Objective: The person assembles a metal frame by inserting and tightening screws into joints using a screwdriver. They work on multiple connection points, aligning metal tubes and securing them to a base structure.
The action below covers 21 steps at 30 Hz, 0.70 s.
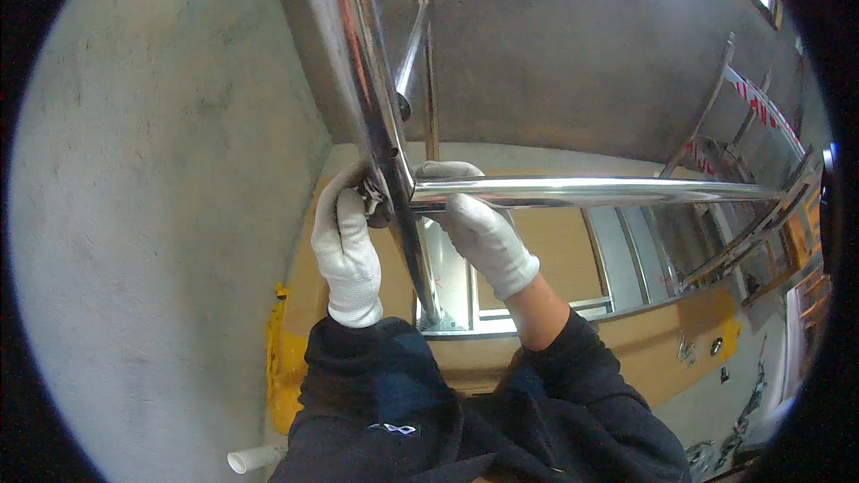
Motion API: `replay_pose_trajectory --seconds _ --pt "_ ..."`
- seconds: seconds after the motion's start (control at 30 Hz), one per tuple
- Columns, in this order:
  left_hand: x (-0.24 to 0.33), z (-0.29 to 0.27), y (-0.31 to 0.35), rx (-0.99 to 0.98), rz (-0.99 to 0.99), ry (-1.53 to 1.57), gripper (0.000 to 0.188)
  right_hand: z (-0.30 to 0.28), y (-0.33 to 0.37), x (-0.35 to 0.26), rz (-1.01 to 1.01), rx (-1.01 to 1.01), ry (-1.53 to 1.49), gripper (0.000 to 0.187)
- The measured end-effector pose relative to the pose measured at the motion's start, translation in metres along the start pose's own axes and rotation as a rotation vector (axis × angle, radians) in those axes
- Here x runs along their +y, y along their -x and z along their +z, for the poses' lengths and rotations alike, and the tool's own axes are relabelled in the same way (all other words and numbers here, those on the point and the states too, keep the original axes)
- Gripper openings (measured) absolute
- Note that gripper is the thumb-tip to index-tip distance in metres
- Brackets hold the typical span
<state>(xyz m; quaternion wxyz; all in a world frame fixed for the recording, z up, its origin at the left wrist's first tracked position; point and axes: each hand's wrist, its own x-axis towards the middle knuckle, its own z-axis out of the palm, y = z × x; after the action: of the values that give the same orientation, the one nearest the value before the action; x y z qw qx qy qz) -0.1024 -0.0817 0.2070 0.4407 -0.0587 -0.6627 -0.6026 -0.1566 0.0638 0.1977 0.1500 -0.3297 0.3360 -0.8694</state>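
Observation:
A shiny metal post stands in front of me, widening toward its top. From its right side a polished horizontal tube runs off to the right. My left hand, in a white knit glove, is closed at the post's left side around a small crumpled-looking metallic piece whose kind is unclear. Close to the joint, my right hand, gloved the same way, wraps the horizontal tube with its thumb on the near side and fingers behind. The post's lower end meets a metal frame.
Behind the post rises another upright metal tube with a slanted branch. Brown cardboard lies under the frame. A bare wall stands close on the left, yellow material at its foot. Metal racks are at the right.

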Motion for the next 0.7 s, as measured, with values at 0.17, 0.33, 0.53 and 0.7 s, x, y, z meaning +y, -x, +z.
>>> replay_pose_trajectory --seconds 0.17,0.33,0.53,0.7 --pt "0.013 0.008 -0.001 0.03 0.128 -0.158 0.03 -0.001 0.0 -0.003 0.009 0.021 0.047 0.049" --pt "0.0 0.005 -0.001 -0.007 0.358 -0.401 0.032 -0.002 -0.001 -0.002 -0.017 0.031 0.081 0.048" --pt "0.002 0.007 -0.003 -0.03 0.193 -0.363 0.027 0.0 0.001 -0.004 0.001 0.049 0.088 0.048" --pt "-0.011 0.008 -0.003 -0.03 0.085 -0.067 0.031 -0.004 0.001 -0.001 0.005 0.024 0.067 0.046"
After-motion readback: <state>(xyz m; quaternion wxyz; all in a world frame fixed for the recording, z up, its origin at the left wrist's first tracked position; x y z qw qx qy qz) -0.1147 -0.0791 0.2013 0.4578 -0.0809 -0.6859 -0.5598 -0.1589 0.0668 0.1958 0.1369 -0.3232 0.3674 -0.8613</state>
